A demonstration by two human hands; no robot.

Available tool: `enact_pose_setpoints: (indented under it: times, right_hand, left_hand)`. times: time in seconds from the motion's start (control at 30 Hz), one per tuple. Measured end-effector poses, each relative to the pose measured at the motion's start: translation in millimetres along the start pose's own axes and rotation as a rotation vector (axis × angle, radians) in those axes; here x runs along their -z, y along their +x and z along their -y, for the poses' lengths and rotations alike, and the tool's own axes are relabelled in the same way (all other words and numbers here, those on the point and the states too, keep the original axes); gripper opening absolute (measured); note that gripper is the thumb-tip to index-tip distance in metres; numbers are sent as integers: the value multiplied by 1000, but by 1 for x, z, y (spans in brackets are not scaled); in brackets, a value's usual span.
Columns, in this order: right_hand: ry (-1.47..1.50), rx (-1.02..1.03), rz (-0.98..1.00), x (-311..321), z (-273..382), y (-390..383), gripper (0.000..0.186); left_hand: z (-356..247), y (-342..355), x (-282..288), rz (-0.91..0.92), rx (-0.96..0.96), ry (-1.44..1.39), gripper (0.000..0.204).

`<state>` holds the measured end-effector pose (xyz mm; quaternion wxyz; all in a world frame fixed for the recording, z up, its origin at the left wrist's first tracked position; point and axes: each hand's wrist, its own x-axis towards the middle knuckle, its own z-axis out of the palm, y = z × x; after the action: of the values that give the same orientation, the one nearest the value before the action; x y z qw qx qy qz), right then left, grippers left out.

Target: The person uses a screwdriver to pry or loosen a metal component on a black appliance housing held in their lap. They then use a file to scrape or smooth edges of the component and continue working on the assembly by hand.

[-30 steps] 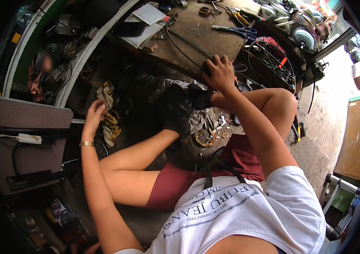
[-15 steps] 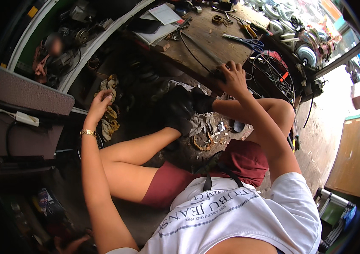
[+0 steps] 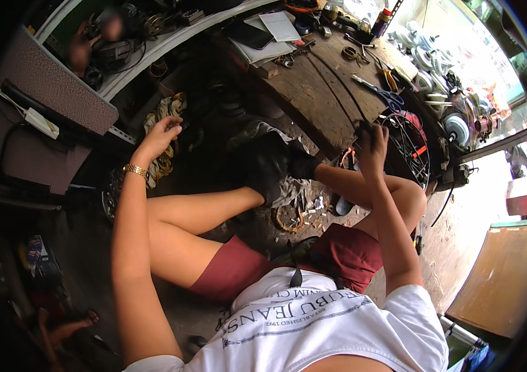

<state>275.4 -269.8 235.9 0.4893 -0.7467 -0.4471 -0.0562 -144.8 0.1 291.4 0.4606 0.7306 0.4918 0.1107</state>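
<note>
Daylight brightens the floor (image 3: 462,242) right of 1 wooden workbench (image 3: 303,93).

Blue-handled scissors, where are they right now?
In the head view, the blue-handled scissors lie right of center on the wooden workbench, beside the yellow-handled pliers and above the right hand in the picture.

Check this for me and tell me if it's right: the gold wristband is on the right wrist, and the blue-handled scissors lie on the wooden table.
The wrist is wrong: the head view shows the gold wristband on the left wrist. The blue-handled scissors do lie on the wooden table.
</note>
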Motion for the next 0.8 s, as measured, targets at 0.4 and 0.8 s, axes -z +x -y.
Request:
enact_pose_setpoints:
  times: [0.4, 0.8]
  right_hand:
    - [363, -301, 268, 6, 84, -118, 15]
    - [165, -248, 446, -88, 44, -129, 9]
  left_hand:
    - [73, 44, -49, 49, 22, -99, 37]
    - [114, 89, -205, -314, 145, -20, 52]
